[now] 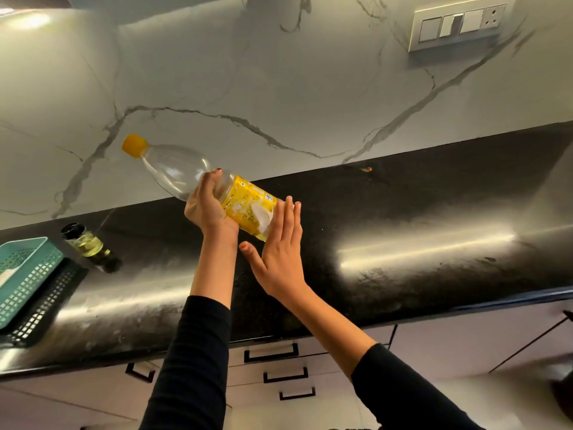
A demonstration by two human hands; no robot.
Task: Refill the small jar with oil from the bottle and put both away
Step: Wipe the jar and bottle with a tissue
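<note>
Fingers of the left hand (207, 209) curl round the middle of the bottle (179, 169) and grip it, thumb on the near side, one fingertip showing over the top. The right hand (279, 252) is flat, its fingers (288, 218) straight and close together against the bottle's base end, thumb spread well apart from them. Both arms wear black sleeves (192, 352).

A white marble wall (279, 88) with grey veins fills the upper part of the view. Below it runs a glossy black counter (403, 212), and under the counter's edge are pale drawers (310, 364) with black handles. At the left edge a teal basket (21, 274) sits on the counter, with a black tray (46, 311) under and in front of it.

The bottle is held in the air above the counter, tilted, with its yellow cap (134, 145) on and pointing up and left. Its upper half looks clear; a yellow label (248, 206) wraps the lower half.

A switch panel (459, 24) is set in the wall at the upper right.

The jar (88, 243) stands on the counter just beside the teal basket, well apart from both hands. It has a black lid and yellow oil inside.

A small orange speck (366, 169) lies on the counter near the wall.
</note>
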